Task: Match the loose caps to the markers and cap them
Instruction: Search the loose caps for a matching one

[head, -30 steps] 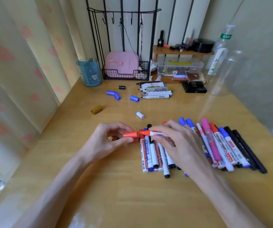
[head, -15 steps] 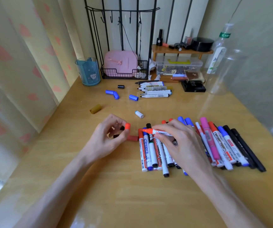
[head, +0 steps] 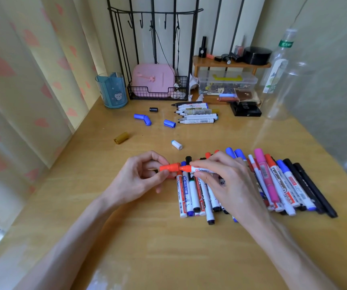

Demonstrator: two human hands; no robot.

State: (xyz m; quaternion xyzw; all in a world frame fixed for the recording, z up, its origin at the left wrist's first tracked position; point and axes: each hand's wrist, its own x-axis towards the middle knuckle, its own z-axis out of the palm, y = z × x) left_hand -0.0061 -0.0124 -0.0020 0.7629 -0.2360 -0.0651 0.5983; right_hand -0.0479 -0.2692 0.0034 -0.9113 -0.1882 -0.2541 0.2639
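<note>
My left hand (head: 139, 181) pinches a red cap (head: 169, 167), its open end facing right. My right hand (head: 224, 181) grips a white marker with a red tip (head: 197, 169), held level, its tip just at the cap's mouth. Below both hands lies a row of capped markers (head: 272, 185) on the wooden desk (head: 168, 248). Further back lie several uncapped markers (head: 197, 114), loose blue caps (head: 143, 119) (head: 169, 123), a black cap (head: 153, 109), a white cap (head: 176, 145) and a gold cap (head: 121, 138).
A blue pen cup (head: 112, 91) stands at the back left beside a black wire rack (head: 160, 93) holding a pink case. A clear storage box (head: 227, 82), a small black box (head: 245, 108) and clear plastic bottles (head: 283, 80) line the back right. A curtain hangs along the left.
My left hand has turned the red cap level again and brought it back against the marker's red tip. My right hand kept the marker in place above the row.
</note>
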